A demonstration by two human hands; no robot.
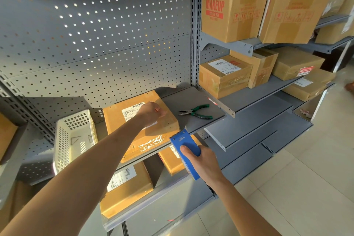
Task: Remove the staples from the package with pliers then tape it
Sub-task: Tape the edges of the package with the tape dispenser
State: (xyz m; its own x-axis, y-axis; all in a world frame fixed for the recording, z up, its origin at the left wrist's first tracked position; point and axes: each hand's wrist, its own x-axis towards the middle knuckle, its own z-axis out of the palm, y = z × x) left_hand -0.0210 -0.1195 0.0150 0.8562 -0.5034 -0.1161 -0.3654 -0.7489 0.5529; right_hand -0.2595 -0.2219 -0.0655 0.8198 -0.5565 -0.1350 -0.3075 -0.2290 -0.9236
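The right hand (206, 163) has its grip clamped around a blue tape dispenser (184, 152), thumb laid along the top face, the toothed cutting edge pointing toward 11 o'clock at the near corner of the package (141, 126). The dispenser sits just off the shelf edge, close to that corner; whether it touches cannot be told. The left hand (151, 113) rests on top of the package, fingers curled down against the cardboard beside the white shipping label (132, 111); its grip holds nothing. The package lies flat on the grey metal shelf (191, 99), with a patch of wrinkled clear tape (151, 142) on its near side. At 3 o'clock from the package, apart from it, green-handled pliers (197, 112) lie on the same shelf. At 9 o'clock, just beside the package, stands a white perforated basket (74, 136). More cardboard boxes (226, 76) fill the shelves at 1 o'clock and below.
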